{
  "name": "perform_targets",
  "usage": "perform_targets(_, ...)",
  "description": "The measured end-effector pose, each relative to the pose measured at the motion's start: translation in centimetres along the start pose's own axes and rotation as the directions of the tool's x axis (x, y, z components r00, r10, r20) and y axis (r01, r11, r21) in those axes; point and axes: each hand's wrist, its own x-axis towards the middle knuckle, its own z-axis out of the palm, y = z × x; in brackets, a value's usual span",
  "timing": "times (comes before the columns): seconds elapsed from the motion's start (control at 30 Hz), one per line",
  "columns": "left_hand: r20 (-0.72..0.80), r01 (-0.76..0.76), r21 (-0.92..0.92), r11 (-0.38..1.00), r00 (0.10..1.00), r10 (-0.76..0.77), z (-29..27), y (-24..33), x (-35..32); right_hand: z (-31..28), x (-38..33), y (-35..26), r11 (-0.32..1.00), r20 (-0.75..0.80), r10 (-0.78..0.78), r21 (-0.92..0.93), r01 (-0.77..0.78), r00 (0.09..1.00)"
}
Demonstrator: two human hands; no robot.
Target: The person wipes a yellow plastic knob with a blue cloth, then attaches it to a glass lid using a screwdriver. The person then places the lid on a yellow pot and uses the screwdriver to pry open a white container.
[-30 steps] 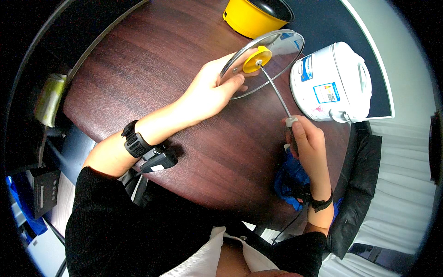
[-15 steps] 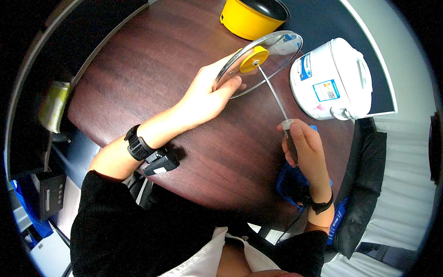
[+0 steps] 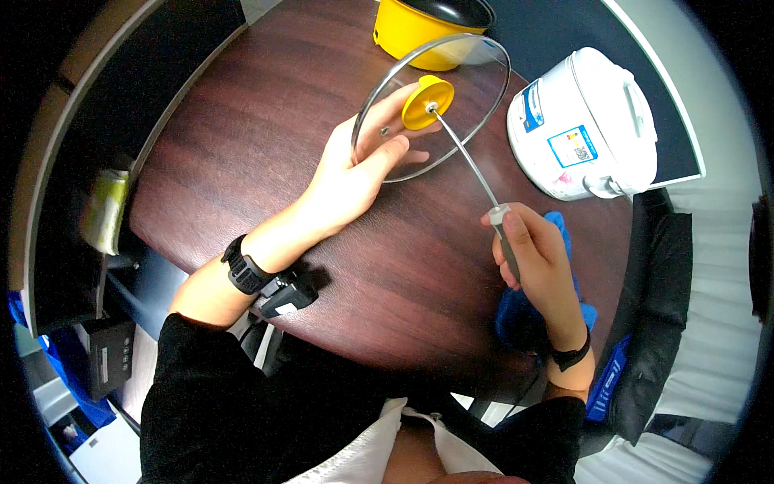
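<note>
My left hand [image 3: 351, 173] grips a round glass lid [image 3: 476, 89] with a metal rim, thumb on the near face and fingers behind the glass. The lid is tilted up above the table. At its centre is a yellow knob [image 3: 427, 102] with a small screw fitting. In my right hand [image 3: 532, 246] is a screwdriver [image 3: 506, 239] with a grey handle, my fingers closed round it. Its long metal shaft slants up to the left, and the tip meets the fitting at the lid's centre.
A yellow pot [image 3: 419, 40] with a dark inside stands at the far edge. To the right is a white rice cooker [image 3: 576, 129]. A blue cloth [image 3: 520, 319] lies beside my right forearm. A small black device [image 3: 290, 294] sits by my left wrist on the brown table [image 3: 266, 121].
The lid has turned to show its face more broadly and shifted slightly left in view. The screwdriver tip stays at its centre. The whole view has shifted a little.
</note>
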Motion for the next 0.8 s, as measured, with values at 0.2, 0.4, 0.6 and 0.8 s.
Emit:
perform_targets(0.2,0.004,0.028,-0.095,0.995,1.0,-0.028,0.2,0.1,0.3,-0.3,0.3,-0.4,0.998,-0.012,0.033,-0.047,-0.033,0.999)
perform_targets(0.4,0.032,-0.005,-0.002,1.0,0.999,0.005,-0.1,0.5,0.3,-1.2,0.8,0.1,0.999,0.026,-0.023,-0.034,0.024,0.999)
perform_targets(0.6,0.005,-0.08,0.077,0.994,0.997,0.08,-0.4,-0.4,0.4,-0.2,2.1,2.9,0.895,0.317,-0.02,0.428,-0.124,0.948)
perform_targets(0.8,0.01,-0.158,0.256,0.954,0.987,0.161,-0.1,-0.5,0.0,2.5,1.5,3.3,0.231,0.643,-0.14,0.761,-0.606,0.753)
